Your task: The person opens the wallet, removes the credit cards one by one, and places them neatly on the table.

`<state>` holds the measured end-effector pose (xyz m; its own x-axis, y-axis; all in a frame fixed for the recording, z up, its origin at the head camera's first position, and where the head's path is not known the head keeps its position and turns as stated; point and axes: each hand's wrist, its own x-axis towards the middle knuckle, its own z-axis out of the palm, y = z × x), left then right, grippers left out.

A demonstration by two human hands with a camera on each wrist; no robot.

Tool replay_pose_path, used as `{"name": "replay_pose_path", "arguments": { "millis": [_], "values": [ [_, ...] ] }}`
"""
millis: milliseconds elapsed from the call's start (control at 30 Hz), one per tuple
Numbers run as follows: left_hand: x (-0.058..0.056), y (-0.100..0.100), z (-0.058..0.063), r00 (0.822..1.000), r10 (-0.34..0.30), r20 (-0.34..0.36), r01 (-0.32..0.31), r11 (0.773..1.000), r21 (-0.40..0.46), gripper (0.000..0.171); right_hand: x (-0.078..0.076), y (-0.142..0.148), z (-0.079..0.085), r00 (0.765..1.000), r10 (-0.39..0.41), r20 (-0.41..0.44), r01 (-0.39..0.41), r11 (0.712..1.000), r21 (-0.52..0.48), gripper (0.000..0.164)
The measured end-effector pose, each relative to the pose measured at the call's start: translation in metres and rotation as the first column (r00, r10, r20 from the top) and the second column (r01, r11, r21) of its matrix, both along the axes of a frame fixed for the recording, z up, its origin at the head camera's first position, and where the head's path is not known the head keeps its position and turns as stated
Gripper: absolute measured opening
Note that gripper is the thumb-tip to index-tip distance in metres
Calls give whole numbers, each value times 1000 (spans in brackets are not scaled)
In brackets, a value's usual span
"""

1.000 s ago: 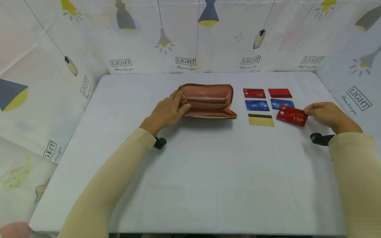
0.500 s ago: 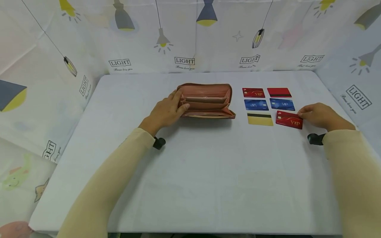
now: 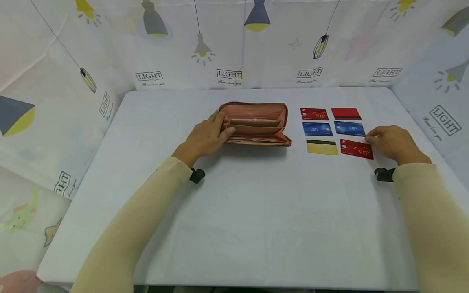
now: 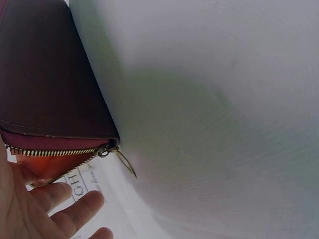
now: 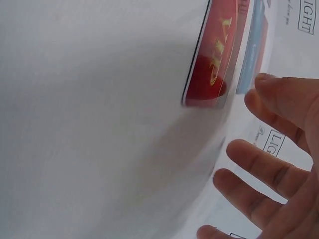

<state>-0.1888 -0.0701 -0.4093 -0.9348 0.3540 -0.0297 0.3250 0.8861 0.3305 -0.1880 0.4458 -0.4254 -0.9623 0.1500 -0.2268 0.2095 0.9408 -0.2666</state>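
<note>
A brown zip wallet (image 3: 254,129) stands unzipped on the table, its inner pockets showing. My left hand (image 3: 206,137) holds it by the left end, thumb at the front dividers and fingers by the upper edge. The left wrist view shows the wallet's dark outer side (image 4: 52,74) and brass zip (image 4: 57,152). My right hand (image 3: 393,142) is just right of a red VIP card (image 3: 356,149), holding nothing. In the right wrist view thumb and index finger are close together beside the red VIP card (image 5: 212,59), with the other fingers extended.
More cards lie in two columns: a red VIP card (image 3: 314,114), a striped red card (image 3: 346,114), two blue cards, left (image 3: 317,129) and right (image 3: 349,128), and a gold card (image 3: 322,147). A printed curtain (image 3: 271,49) lines the back of the white table (image 3: 256,219).
My right hand lowered the red VIP card beside the gold card, uncovering the blue card behind, then let go and moved slightly up. My left hand stayed on the wallet.
</note>
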Motion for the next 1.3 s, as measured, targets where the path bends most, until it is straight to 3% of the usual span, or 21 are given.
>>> {"name": "replay_pose_path", "arguments": {
  "millis": [133,400,533,667,833,1033,1133,1300],
  "values": [
    [0,-1,1,1000,0,-5,0,1000,3,78,-2,-11,6,998,-16,-56,15,1000,-7,48],
    [1,-3,1,1000,4,-6,-4,1000,1,79,-10,-63,32,981,67,-182,-70,997,-11,52],
    [1,-3,1,1000,7,2,-7,1000,6,78,-11,-94,45,962,151,-227,-163,986,-34,51],
    [2,-3,1,1000,12,5,-12,1000,3,79,-9,-127,57,926,262,-271,-285,957,-49,43],
    [3,-2,3,1000,12,5,-12,1000,9,78,-2,-171,67,842,422,-335,-455,890,-23,27],
    [4,-1,3,1000,1,8,-1,1000,15,78,7,-219,67,694,587,-416,-618,783,74,14],
    [4,-1,3,1000,0,3,0,1000,13,78,8,-238,64,631,650,-424,-678,727,106,10],
    [4,-1,4,1000,-1,1,1,1000,3,78,5,-263,55,565,731,-382,-744,652,147,10]
  ]
}}
